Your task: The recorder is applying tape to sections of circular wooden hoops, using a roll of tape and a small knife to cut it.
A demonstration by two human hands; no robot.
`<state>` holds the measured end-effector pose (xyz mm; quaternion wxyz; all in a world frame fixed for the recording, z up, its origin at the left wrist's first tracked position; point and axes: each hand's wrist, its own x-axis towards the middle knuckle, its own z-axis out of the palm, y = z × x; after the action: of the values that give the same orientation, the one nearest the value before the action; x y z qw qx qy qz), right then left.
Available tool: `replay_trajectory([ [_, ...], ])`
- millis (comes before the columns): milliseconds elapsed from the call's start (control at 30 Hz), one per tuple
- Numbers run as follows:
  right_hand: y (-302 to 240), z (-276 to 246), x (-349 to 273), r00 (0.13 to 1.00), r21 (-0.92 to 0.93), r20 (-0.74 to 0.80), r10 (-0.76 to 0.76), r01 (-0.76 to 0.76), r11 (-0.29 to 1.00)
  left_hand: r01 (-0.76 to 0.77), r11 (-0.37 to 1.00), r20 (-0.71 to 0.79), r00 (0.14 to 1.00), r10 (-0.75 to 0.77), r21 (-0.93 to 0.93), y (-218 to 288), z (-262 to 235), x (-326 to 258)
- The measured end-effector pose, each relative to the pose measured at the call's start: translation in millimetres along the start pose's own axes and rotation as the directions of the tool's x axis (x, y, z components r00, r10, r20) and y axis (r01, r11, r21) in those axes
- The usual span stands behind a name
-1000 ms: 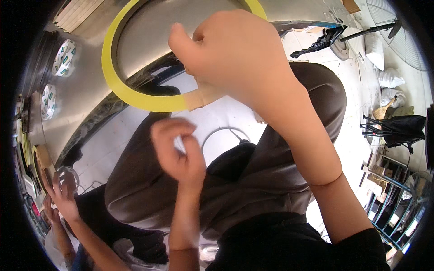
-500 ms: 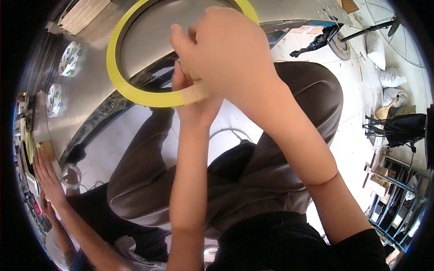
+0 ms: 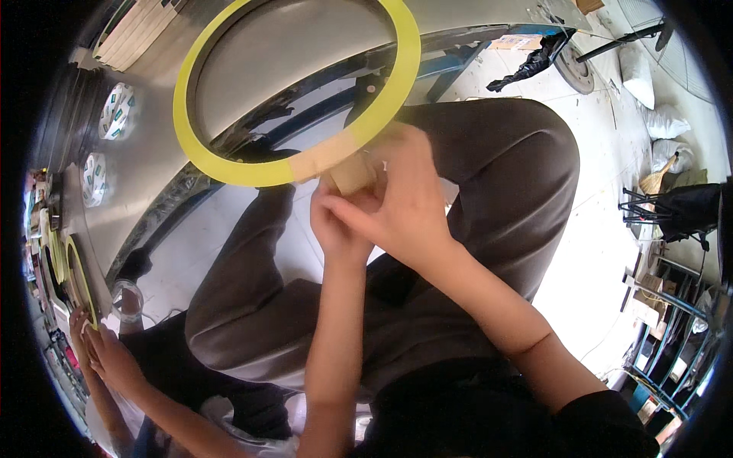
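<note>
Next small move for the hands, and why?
Probably bring the tan piece up against the tan stretch of the yellow ring: left hand and right hand meet around the piece just below that stretch, and the ring overhangs the metal table there. Can't tell whether piece and ring are joined.

On screen I count one yellow ring [image 3: 182, 107], upper center, at least two more rings [image 3: 85, 286], left edge; wearer's two hands [image 3: 416, 206], mid-frame; two white rolls [image 3: 117, 112], upper left; three white sacks [image 3: 635, 76], one broom [image 3: 655, 182], upper right.
</note>
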<state>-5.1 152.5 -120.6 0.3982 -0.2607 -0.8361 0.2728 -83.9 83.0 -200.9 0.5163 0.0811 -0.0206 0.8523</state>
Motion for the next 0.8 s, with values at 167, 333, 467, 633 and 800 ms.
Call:
replay_trajectory([
  [167,5.2,9.0,-9.8,0.996,0.055,0.027,0.089,-0.09,0.994,0.052,0.996,-0.194,0.98,-0.038,0.067,1.3,15.0,-11.2],
  [333,11.2,6.3,-10.7,0.998,0.107,0.045,0.047,-0.052,0.993,0.174,0.508,-0.423,0.798,0.43,0.844,5.3,50.2,-45.4],
  [467,5.7,-4.9,-11.8,0.994,0.122,0.11,0.024,-0.037,0.992,-0.087,-0.939,0.623,0.768,0.149,0.332,32.4,110.7,-34.7],
  [633,11.8,-2.2,-12.2,0.989,0.163,0.145,0.007,-0.031,0.986,-0.4,-0.917,0.561,0.762,-0.324,0.013,62.4,111.8,35.8],
  [800,17.9,0.7,-15.7,0.994,0.153,0.101,-0.031,0.015,0.988,-0.441,-0.897,0.594,0.721,-0.356,-0.003,72.1,103.3,40.6],
])
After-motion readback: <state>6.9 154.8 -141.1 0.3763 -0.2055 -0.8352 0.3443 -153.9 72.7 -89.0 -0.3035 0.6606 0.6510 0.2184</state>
